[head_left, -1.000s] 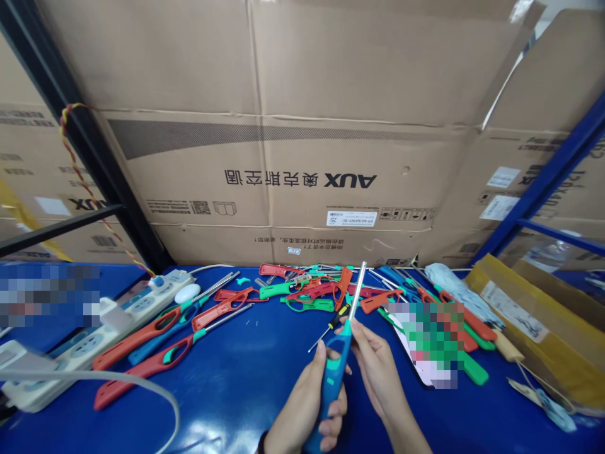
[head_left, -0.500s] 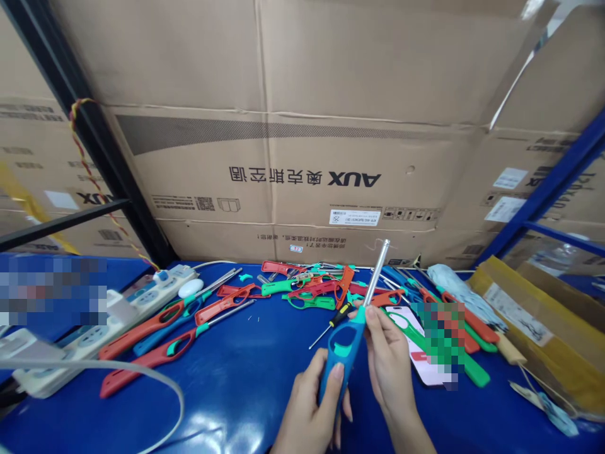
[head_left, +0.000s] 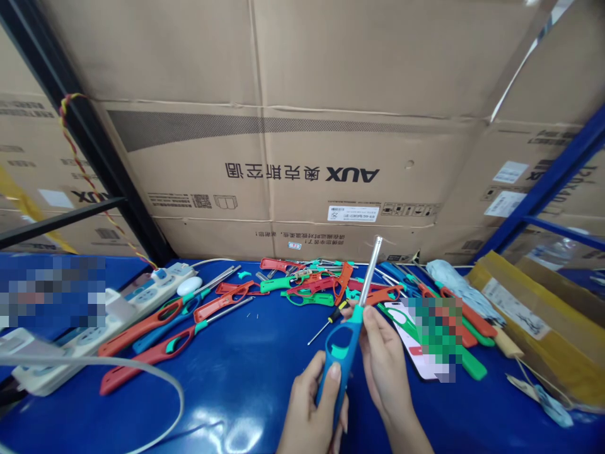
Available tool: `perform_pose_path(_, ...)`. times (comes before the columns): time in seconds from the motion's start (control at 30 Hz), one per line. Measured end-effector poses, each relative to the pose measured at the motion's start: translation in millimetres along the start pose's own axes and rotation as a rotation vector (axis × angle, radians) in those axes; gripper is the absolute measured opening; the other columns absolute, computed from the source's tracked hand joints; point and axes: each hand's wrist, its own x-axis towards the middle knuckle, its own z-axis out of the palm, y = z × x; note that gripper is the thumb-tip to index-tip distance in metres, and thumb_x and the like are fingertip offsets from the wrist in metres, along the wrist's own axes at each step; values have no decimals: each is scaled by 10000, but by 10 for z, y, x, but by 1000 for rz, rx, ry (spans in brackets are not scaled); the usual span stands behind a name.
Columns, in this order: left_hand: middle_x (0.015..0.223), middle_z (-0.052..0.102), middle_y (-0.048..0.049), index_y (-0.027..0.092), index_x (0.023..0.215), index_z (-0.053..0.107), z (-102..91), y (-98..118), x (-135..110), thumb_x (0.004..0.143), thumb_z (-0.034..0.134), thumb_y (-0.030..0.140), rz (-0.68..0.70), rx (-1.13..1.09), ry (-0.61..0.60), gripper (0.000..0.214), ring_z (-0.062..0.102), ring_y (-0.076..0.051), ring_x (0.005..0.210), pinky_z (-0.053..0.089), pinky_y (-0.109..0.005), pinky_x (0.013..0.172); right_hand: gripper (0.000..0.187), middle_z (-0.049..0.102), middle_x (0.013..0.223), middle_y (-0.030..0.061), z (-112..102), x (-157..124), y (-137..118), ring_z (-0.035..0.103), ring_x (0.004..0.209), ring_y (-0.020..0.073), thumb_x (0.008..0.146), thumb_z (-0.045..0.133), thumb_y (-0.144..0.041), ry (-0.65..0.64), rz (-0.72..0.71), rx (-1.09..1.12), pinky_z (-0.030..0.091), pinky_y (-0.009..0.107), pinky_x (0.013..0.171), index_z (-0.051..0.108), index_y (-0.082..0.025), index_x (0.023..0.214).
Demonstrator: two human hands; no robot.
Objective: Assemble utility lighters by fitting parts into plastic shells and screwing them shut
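Note:
A blue long-nosed gas lighter (head_left: 346,372) is held upright at a slant, its silver tube pointing up and a green trigger showing in the loop. My left hand (head_left: 307,403) is wrapped around the lower handle, thumb on its face. The fingers of my right hand (head_left: 385,362) close around the green collar at the base of the tube; part of them is hidden behind the lighter. Just behind lies a screwdriver (head_left: 338,313) with a black and yellow handle. Beyond it is a heap of red and green lighter casings (head_left: 309,287) and metal tubes.
At left, several assembled lighters (head_left: 151,356) lie beside a white power strip (head_left: 89,334), with a white cable (head_left: 177,391) curving in front. On the right are a phone (head_left: 418,362), more lighters (head_left: 472,362) and a yellow-taped carton (head_left: 543,334). A large cardboard sheet (head_left: 302,139) stands behind.
The view has shifted slightly. Both hands still hold the blue lighter, and a right fingertip now shows behind the collar on its left side.

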Motion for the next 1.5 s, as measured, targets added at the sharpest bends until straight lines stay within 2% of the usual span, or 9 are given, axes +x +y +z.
perform_pose_path(0.17, 314, 443, 46, 142, 801, 540, 6, 135, 50, 732, 391, 802, -67, -128, 30, 680, 382, -91, 227, 270, -153, 247, 424, 655, 1169, 106, -18, -189, 83, 604, 1058, 255, 850, 583, -464, -295, 120, 27, 464, 376, 916, 617, -224, 1197)
perform_pose_path(0.3, 290, 434, 35, 132, 725, 555, -48, 179, 80, 727, 396, 803, -47, -125, 33, 689, 392, -103, 219, 270, -171, 245, 382, 602, 1269, 73, -26, -325, 177, 521, 1202, 239, 860, 606, -371, -352, 133, 69, 366, 388, 1046, 592, -260, 1226)
perform_pose_path(0.4, 281, 411, 42, 133, 667, 566, -66, 175, 71, 765, 406, 762, -43, -112, 45, 657, 372, -96, 216, 269, -183, 254, 458, 548, 1339, 45, 1, -350, 172, 461, 1265, 219, 854, 626, -327, -377, 141, 167, 332, 382, 1078, 508, -310, 1297)
perform_pose_path(0.6, 302, 415, 47, 128, 677, 575, -56, 120, 28, 791, 407, 734, -79, -113, 102, 639, 364, -81, 239, 264, -169, 278, 525, 584, 1289, 88, -6, -307, 62, 500, 1232, 242, 826, 671, -292, -498, 195, 201, 375, 403, 1049, 465, -282, 1309)
perform_pose_path(0.77, 291, 407, 21, 149, 520, 493, -60, 65, 24, 770, 372, 771, -145, -113, -10, 682, 331, -64, 224, 234, -162, 278, 503, 622, 1201, 43, -44, -316, 40, 535, 1192, 199, 815, 691, -273, -476, 204, 135, 441, 318, 978, 469, -314, 1265)
perform_pose_path(0.93, 282, 371, 39, 163, 543, 504, -53, 59, 5, 717, 370, 818, -175, -34, 84, 691, 327, -79, 247, 209, -180, 291, 516, 644, 1097, 37, -44, -372, 58, 584, 1111, 185, 797, 707, -300, -444, 199, 130, 469, 293, 932, 463, -296, 1252)
perform_pose_path(1.17, 313, 398, 28, 169, 490, 467, 0, 113, -18, 687, 372, 839, -230, -2, 88, 704, 357, -78, 270, 262, -177, 311, 560, 668, 1070, 60, -82, -366, 115, 622, 1041, 212, 761, 735, -333, -402, 221, 89, 478, 329, 908, 464, -265, 1246)
perform_pose_path(1.37, 320, 439, 35, 132, 722, 579, 75, 118, 38, 730, 345, 820, -193, -100, 130, 726, 372, -98, 257, 268, -184, 295, 541, 663, 1162, 110, -27, -366, 237, 587, 1120, 251, 903, 390, -581, -263, 289, 214, 373, 446, 1024, 431, -243, 1324)
perform_pose_path(1.5, 338, 455, 30, 112, 816, 610, 63, 127, 57, 750, 307, 815, -181, -63, 92, 768, 368, -99, 263, 253, -187, 294, 441, 615, 1246, 88, -54, -398, 259, 544, 1172, 243, 906, 447, -522, -267, 236, 82, 349, 425, 1050, 510, -256, 1252)
